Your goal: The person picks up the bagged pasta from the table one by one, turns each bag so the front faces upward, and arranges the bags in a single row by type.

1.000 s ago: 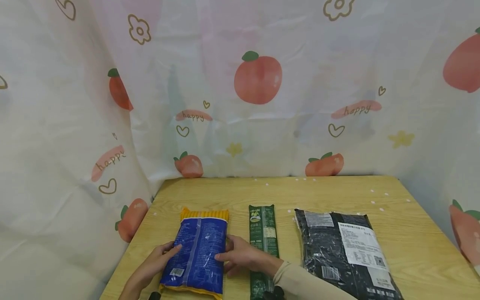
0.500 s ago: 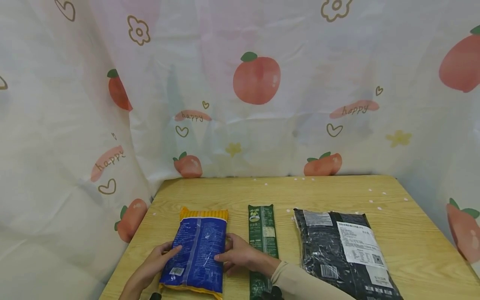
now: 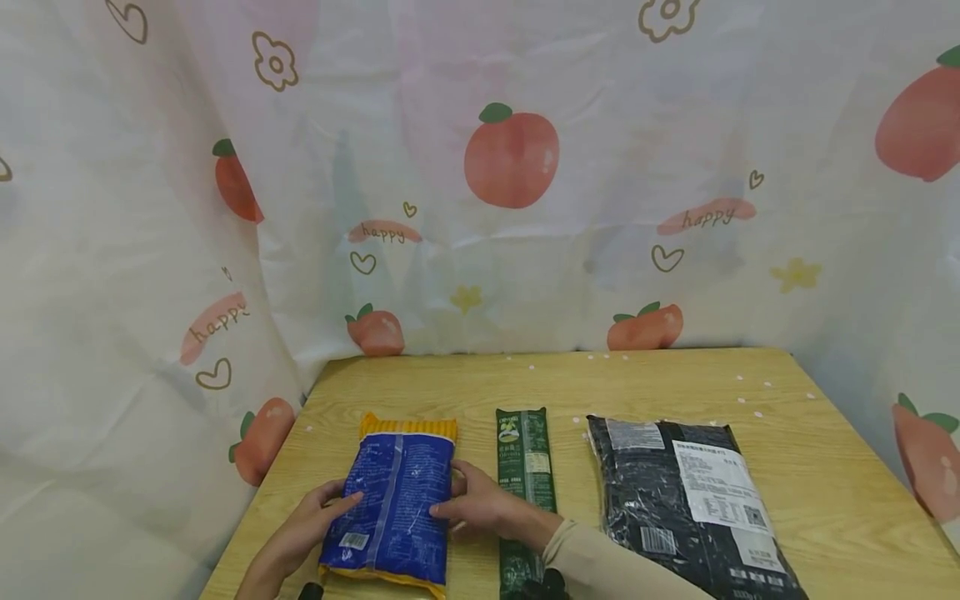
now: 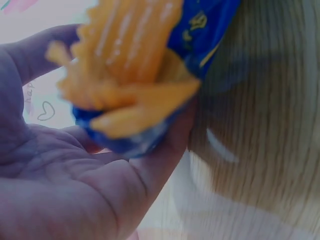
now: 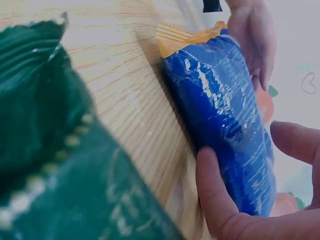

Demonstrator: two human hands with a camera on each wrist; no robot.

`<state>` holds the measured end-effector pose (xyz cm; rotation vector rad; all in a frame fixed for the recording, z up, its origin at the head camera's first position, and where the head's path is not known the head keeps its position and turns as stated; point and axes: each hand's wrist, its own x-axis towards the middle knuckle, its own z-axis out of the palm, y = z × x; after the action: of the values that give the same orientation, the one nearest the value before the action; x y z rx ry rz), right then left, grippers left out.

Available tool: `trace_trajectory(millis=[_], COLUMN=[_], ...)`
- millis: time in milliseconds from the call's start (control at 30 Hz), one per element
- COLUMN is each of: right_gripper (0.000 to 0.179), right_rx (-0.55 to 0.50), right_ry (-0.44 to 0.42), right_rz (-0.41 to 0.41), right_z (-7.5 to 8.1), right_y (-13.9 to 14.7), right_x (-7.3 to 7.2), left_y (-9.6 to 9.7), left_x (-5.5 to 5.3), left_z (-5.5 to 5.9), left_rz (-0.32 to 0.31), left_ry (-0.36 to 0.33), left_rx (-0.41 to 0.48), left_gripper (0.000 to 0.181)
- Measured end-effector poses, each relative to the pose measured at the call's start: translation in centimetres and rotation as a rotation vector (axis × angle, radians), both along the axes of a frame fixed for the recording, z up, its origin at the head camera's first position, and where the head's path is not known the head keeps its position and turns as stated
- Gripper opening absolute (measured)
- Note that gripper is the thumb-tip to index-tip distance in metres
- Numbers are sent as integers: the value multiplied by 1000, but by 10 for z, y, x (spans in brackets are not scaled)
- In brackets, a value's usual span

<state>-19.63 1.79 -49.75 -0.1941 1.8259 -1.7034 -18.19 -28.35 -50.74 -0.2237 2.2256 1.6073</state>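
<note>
A blue plastic packet (image 3: 393, 500) with crimped yellow ends lies at the left of the table, barcode side up. My left hand (image 3: 307, 529) holds its left edge, thumb on top; in the left wrist view the packet's yellow end (image 4: 130, 85) sits between thumb and fingers. On the opposite edge, my right hand (image 3: 480, 504) grips with the thumb over the top and fingers along the side. Under the right forearm lies a long green packet (image 3: 525, 467), partly hidden by it. The right wrist view shows the blue packet (image 5: 220, 110) beside the green one (image 5: 75, 150).
A large black bag (image 3: 645, 500) with white labels lies to the right of the green packet. Small white spots dot the wooden table (image 3: 570, 383) towards the back. A white cloth (image 3: 525, 267) printed with peaches hangs behind and at both sides.
The head view has shifted very slightly. Both hands and the packets stay where they were.
</note>
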Motion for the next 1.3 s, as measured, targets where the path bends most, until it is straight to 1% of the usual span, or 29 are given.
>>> trace_trajectory(millis=[100,200,300,467,600,733,933,1033,1100,1300], right_gripper=[83,83,87,98,100,100,101,102,102,102], right_rx=[11,8,-18,-39,-29,-22,-14,4,15,9], right_ry=[27,28,13,-5,-9,-10,8,24,35,56], right_rz=[-37,-78,-105,-119,-135,-152,-157,-159,-160,-165], right_z=[3,4,3,3,3,2,-1,-2,-2,-3], right_y=[-4,-8,-12,-13,-14,-15,-18,-19,-21,-24], right_x=[-1,-2,-2,-2,-1,-1,-3,-3,-2,-1], left_y=[0,1,1,1,-1,-2,-4,-3,-1,1], left_x=[-1,-1,-1,-2,-2,-3,-4,-5,-6,-8], left_z=[3,4,5,6,6,3,0,1,3,7], left_rz=[17,31,31,-2,-40,-42,-46,-33,-14,38], left_ry=[4,5,3,-2,-4,4,39,48,56,75], left_rx=[-7,-21,-21,21,56,55,56,43,23,-24], left_gripper=[76,76,76,77,81,81,79,77,76,69])
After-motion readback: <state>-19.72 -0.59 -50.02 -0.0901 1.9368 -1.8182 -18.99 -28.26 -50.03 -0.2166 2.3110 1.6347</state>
